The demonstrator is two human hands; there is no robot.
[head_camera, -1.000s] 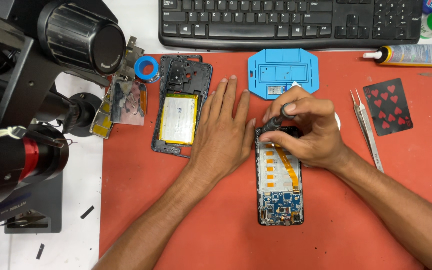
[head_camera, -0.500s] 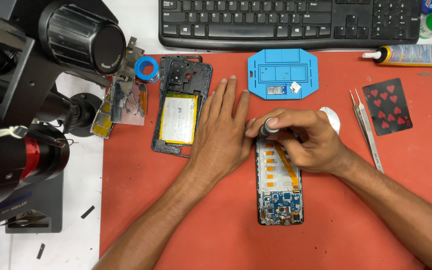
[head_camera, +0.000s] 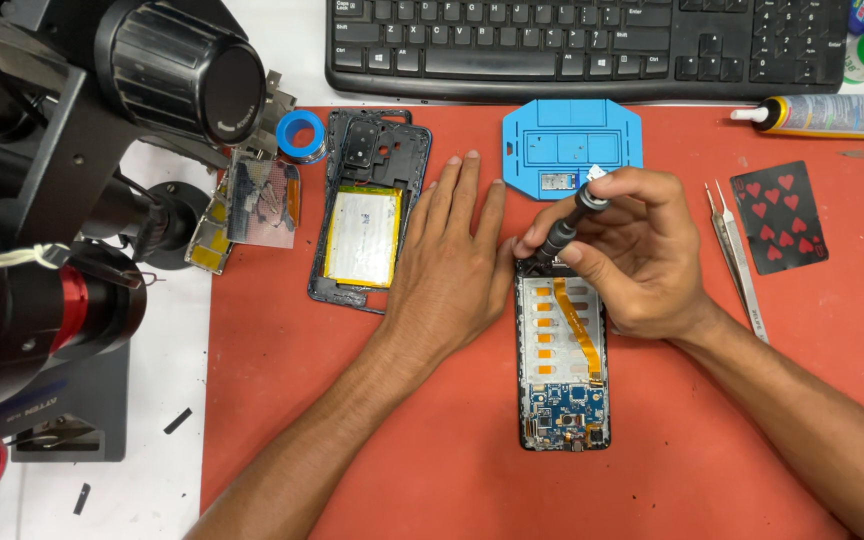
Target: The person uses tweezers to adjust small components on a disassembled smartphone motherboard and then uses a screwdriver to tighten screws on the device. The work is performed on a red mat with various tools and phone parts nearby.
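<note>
Landmark: opened phone [head_camera: 564,360], lying on the red mat [head_camera: 352,400], back cover off.
Right hand: right hand [head_camera: 642,255] sits over the phone's top right corner; thumb and fingers curled and pinched round a small dark screwdriver [head_camera: 564,232].
Screwdriver axis: tilted, cap end up and to the right, tip end down and left at the phone's top edge; the tip itself is hidden by the fingers.
Left hand: left hand [head_camera: 457,260] flat on the mat, just left of the phone's upper half; fingers straight, slightly fanned, pointing away from the person; its edge touches the phone's left side. It holds nothing.
Phone axis: long axis runs toward and away from the person; circuit board at the near end, orange flex cable running up the middle.
Left of phone: separated back frame [head_camera: 367,215] with battery in it, beyond the left hand.
Above phone: blue tray [head_camera: 572,130] with shallow compartments; a few tiny parts in it, kind not readable.
Right of phone: tweezers [head_camera: 737,255], then a playing card [head_camera: 780,215] with red hearts.
Far edge: black keyboard [head_camera: 592,45]; glue tube [head_camera: 822,115] at the mat's upper right.
</note>
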